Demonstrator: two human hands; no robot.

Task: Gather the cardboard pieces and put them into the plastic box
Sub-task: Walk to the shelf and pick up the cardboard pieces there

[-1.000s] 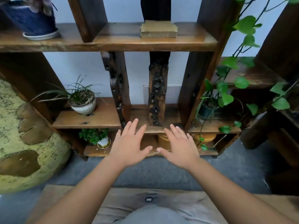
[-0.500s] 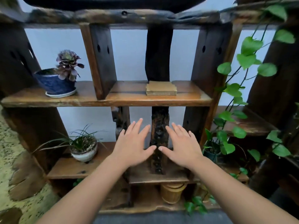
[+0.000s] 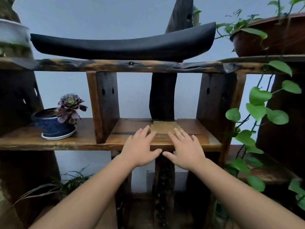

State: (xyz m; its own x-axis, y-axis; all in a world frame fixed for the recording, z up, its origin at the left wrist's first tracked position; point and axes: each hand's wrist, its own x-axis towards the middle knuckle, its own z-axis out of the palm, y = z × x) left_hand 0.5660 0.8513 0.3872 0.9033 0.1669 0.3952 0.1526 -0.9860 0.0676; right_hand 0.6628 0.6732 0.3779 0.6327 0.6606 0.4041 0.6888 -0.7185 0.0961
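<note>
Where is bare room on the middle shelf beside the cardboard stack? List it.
Bare board lies on the wooden middle shelf either side of the tan cardboard stack, out to the dark uprights. Left of the left upright, board lies bare up to the blue ceramic pot. The front is crowded: left hand and right hand hover open.

**Both hands flat, palms down, side by side**

Both bare forearms reach forward and converge. Left hand (image 3: 140,148) and right hand (image 3: 185,149) are spread, fingers extended forward and slightly splayed. Thumbs point inward, tips nearly meeting. Neither hand grips anything.
</note>
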